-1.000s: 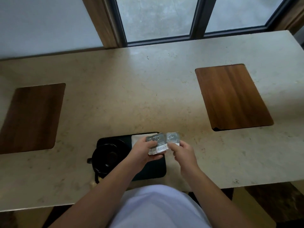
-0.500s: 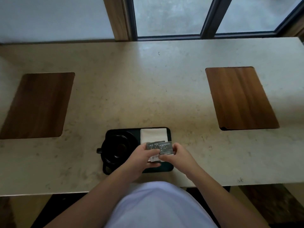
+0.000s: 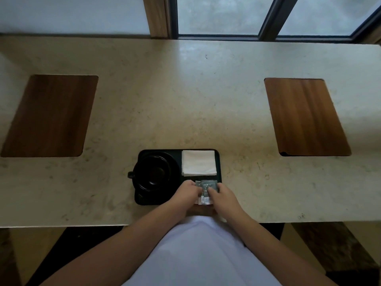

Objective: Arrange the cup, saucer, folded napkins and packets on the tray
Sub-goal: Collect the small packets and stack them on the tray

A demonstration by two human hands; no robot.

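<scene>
Packets going down at tray's near right corner, both hands on them.

Left hand (image 3: 186,193) and right hand (image 3: 223,198) each pinch the small stack of packets (image 3: 206,187) from opposite sides, fingers closed on its edges; whether the stack already rests on the black tray (image 3: 219,162) is unclear, hands hide its underside. Free slot lies directly under the grip, just nearer than the folded napkins (image 3: 199,163); packets' long axis runs roughly toward the person. Cup (image 3: 153,172) sits on saucer (image 3: 177,171) in the tray's left half, clear of the drop.
</scene>
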